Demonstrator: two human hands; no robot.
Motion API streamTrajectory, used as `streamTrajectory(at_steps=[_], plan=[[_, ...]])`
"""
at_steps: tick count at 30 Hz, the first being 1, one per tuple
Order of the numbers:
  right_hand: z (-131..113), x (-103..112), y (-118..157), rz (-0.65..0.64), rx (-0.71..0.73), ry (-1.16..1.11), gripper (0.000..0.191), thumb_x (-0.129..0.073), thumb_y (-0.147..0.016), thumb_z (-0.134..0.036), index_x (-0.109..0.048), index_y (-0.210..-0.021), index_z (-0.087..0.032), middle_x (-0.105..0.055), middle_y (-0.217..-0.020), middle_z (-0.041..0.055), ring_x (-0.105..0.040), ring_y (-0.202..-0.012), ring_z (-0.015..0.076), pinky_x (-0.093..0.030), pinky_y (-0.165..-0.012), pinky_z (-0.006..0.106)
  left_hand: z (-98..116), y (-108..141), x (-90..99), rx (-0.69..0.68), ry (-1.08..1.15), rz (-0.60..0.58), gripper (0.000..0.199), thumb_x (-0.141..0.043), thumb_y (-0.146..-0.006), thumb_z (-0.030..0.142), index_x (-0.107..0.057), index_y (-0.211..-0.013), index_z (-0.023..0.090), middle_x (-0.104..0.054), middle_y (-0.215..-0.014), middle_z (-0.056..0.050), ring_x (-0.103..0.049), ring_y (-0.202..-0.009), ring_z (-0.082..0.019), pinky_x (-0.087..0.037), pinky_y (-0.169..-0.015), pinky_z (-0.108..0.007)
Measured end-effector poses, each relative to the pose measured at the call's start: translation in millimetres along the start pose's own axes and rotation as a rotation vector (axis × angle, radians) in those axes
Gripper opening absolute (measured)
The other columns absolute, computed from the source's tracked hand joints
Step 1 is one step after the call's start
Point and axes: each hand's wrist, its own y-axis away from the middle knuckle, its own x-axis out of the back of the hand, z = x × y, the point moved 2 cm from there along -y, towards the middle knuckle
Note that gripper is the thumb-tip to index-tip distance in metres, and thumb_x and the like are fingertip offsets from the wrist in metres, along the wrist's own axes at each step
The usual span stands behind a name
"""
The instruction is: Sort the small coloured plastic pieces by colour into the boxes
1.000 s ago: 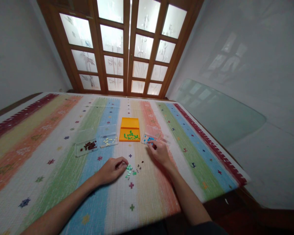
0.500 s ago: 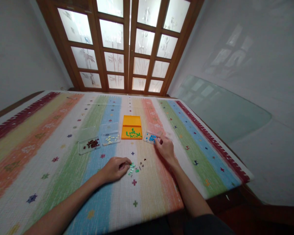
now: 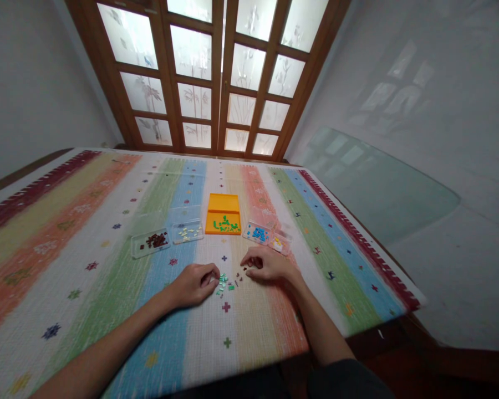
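My left hand [image 3: 195, 284] rests on the cloth with curled fingers, thumb and forefinger close together. Whether a small piece is between its fingertips I cannot make out. Just to its right lies a loose cluster of small green pieces [image 3: 222, 281]. My right hand [image 3: 268, 264] hovers low over the cloth, thumb and forefinger apart. Between those fingertips shows a tiny dark brown piece [image 3: 245, 269], seemingly on the cloth. A few small brownish pieces [image 3: 238, 276] are scattered between the two hands.
Behind the hands stand an open orange box [image 3: 223, 233] with green pieces, and clear boxes holding dark red-brown pieces [image 3: 156, 240], pale yellow pieces [image 3: 189, 234], blue pieces [image 3: 258, 233] and yellow pieces [image 3: 276, 243]. A striped tablecloth [image 3: 120, 266] covers the table.
My right hand has moved from the box of blue pieces down and left to the loose pieces, uncovering the box with yellow pieces. My left hand has stayed by the green cluster.
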Motion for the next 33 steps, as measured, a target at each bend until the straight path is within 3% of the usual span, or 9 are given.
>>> streamTrajectory(at_steps=[6,11,16,21,25,30,33], plan=[[-9,-3,-4,0.024,0.009,-0.041,0.006,-0.071,-0.082,-0.018,-0.076,-0.084,-0.016,-0.068,-0.078,0.0034,-0.057,-0.068,0.0131,-0.043,-0.063,0.024,0,0,0.3,-0.036,0.016,0.049,0.016,-0.053,-0.093,0.026,-0.065,-0.095,0.016,-0.050,-0.057,0.007,-0.047,-0.050,-0.010,-0.035,-0.052,-0.021],[-29,-25,-15,0.138,0.003,-0.304,0.012,-0.070,-0.086,-0.026,-0.075,-0.085,-0.016,-0.068,-0.072,0.0014,-0.057,-0.061,0.0124,-0.043,-0.059,0.023,3,0,0.0,-0.186,-0.049,0.211,0.015,-0.059,-0.096,0.031,-0.063,-0.101,0.017,-0.055,-0.062,0.006,-0.048,-0.050,-0.009,-0.036,-0.050,-0.020],[-40,-49,-24,0.239,0.025,-0.355,0.020,-0.071,-0.087,-0.034,-0.076,-0.079,-0.016,-0.065,-0.069,0.0012,-0.055,-0.063,0.0126,-0.041,-0.061,0.024,3,0,-0.8,-0.330,-0.172,0.320,0.016,-0.051,-0.103,0.027,-0.061,-0.095,0.017,-0.063,-0.070,0.001,-0.055,-0.054,-0.009,-0.040,-0.052,-0.020],[-40,-50,-24,0.225,0.032,-0.378,0.027,-0.064,-0.093,-0.038,-0.077,-0.083,-0.016,-0.067,-0.073,0.0030,-0.057,-0.066,0.0138,-0.043,-0.064,0.026,0,-2,5.7,-0.355,-0.200,0.276,0.019,-0.046,-0.104,0.024,-0.063,-0.098,0.017,-0.069,-0.080,-0.004,-0.064,-0.065,-0.012,-0.047,-0.060,-0.021],[-33,-31,-17,0.164,0.016,-0.269,0.022,-0.067,-0.090,-0.034,-0.076,-0.099,-0.016,-0.067,-0.080,0.0028,-0.056,-0.067,0.0132,-0.043,-0.065,0.026,-14,-1,39.1,-0.262,-0.244,0.203,0.023,-0.047,-0.102,0.029,-0.066,-0.099,0.018,-0.073,-0.086,-0.005,-0.065,-0.068,-0.013,-0.050,-0.064,-0.023],[-18,-5,-4,0.028,0.042,-0.044,0.042,-0.081,-0.079,-0.037,-0.073,-0.116,-0.019,-0.063,-0.087,0.0015,-0.055,-0.072,0.0135,-0.046,-0.070,0.027,-48,12,108.5,0.082,-0.359,0.332,0.035,-0.050,-0.093,0.046,-0.070,-0.095,0.018,-0.072,-0.079,-0.004,-0.058,-0.058,-0.015,-0.048,-0.063,-0.027],[-13,2,0,-0.055,0.073,0.081,0.050,-0.084,-0.076,-0.039,-0.073,-0.122,-0.021,-0.062,-0.095,0.0033,-0.057,-0.082,0.0161,-0.047,-0.078,0.029,-64,21,133.9,0.196,-0.397,0.383,0.037,-0.053,-0.088,0.051,-0.071,-0.092,0.018,-0.072,-0.077,-0.005,-0.057,-0.057,-0.016,-0.046,-0.059,-0.027]])
